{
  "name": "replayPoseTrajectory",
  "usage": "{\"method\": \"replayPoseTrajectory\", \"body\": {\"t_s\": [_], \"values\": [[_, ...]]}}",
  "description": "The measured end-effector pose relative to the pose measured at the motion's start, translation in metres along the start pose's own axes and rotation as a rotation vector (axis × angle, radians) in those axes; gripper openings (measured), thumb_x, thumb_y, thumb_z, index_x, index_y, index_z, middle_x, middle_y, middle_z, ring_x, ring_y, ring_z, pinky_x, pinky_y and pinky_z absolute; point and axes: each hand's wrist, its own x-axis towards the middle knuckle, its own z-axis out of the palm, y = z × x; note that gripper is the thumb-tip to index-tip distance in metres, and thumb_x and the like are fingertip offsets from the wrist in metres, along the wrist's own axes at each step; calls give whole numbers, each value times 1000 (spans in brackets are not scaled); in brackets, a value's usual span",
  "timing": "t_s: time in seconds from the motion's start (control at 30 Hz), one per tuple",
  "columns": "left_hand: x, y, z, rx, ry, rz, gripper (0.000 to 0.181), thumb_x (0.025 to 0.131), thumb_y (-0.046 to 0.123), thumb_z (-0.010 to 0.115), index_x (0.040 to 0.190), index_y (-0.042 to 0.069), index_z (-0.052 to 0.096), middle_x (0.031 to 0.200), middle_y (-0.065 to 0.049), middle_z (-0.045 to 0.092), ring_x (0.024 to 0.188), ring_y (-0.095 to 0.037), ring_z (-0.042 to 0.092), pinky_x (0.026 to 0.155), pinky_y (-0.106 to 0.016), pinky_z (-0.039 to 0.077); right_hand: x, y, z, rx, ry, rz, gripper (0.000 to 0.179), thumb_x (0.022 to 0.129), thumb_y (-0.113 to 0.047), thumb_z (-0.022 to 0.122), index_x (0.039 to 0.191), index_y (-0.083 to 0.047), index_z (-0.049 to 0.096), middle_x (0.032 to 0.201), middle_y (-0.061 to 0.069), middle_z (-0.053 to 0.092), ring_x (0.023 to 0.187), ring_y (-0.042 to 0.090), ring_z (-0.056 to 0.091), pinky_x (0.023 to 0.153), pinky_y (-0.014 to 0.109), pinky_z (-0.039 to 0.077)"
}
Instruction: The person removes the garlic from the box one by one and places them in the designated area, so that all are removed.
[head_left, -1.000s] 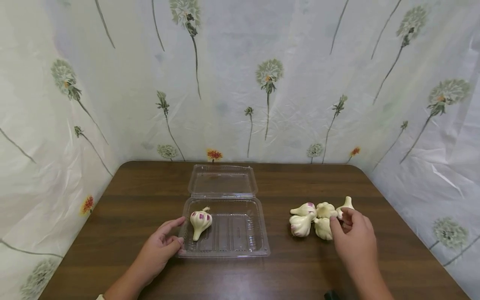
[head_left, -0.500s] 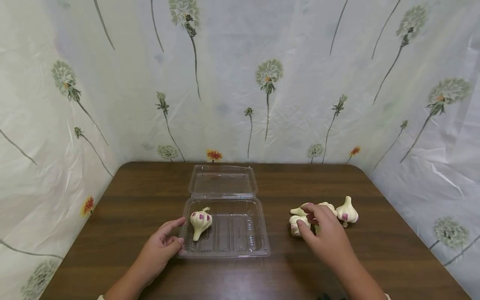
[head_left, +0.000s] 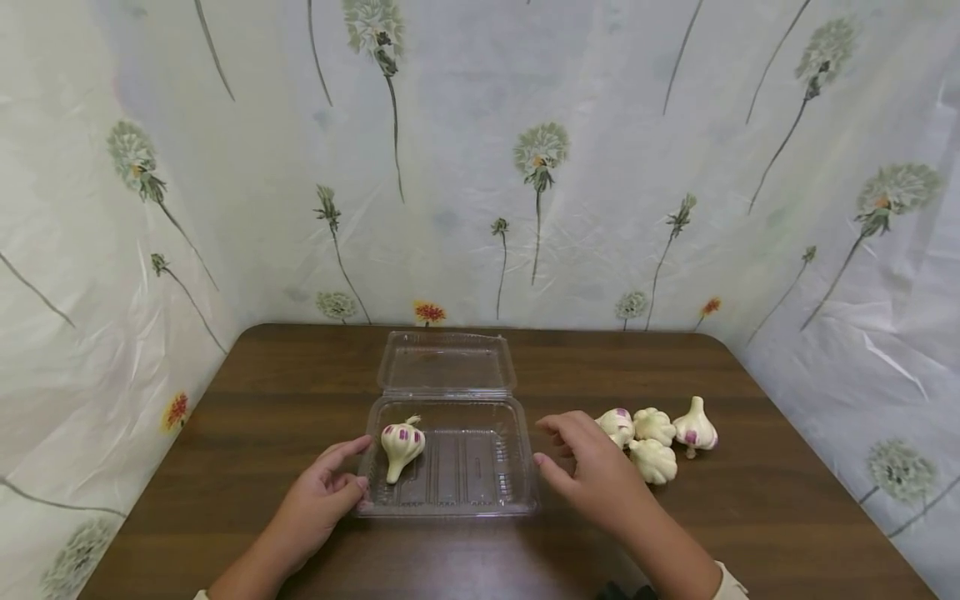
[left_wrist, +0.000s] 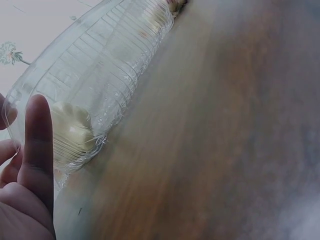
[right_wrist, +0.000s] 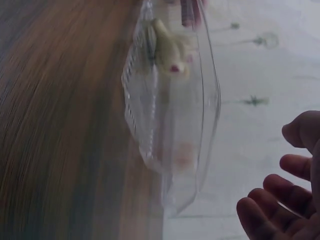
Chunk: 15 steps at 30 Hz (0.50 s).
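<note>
A clear plastic container sits in the middle of the table, its hinged lid folded back. One garlic bulb with purple marks lies in its left part, stem toward the front. My left hand pinches the container's left rim; the left wrist view has the thumb on the near side and fingers behind. My right hand hovers by the container's right edge, fingers loosely bent. Nothing lies in that hand in the right wrist view. Partly behind it are several garlic bulbs.
The brown wooden table ends at a flower-printed curtain at the back and sides. Part of a dark object shows at the bottom edge, near the right forearm.
My right hand has moved left, from the rightmost garlic bulb across the group to the container's right side. My left hand and the bulb in the container have stayed put.
</note>
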Motion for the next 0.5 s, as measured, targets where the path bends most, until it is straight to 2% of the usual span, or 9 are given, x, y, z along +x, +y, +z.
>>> {"method": "replayPoseTrajectory", "body": {"t_s": [0.23, 0.5], "values": [[0, 0, 0, 1, 2, 4, 60, 100, -2, 64, 156, 1, 44, 160, -17, 39, 86, -12, 68, 77, -26, 61, 7, -13, 9, 1, -77, -24, 38, 92, -20, 80, 127, -12, 67, 118, -1, 64, 98, 18, 69, 87, 32, 61], [1, 0, 0, 0, 0, 6, 59, 100, -2, 64, 156, 1, 44, 160, -17, 39, 86, -12, 68, 77, -25, 61, 14, -21, 19, -19, -140, -84, 41, 93, -24, 79, 131, -12, 66, 118, 0, 66, 98, 17, 68, 84, 31, 60]]}}
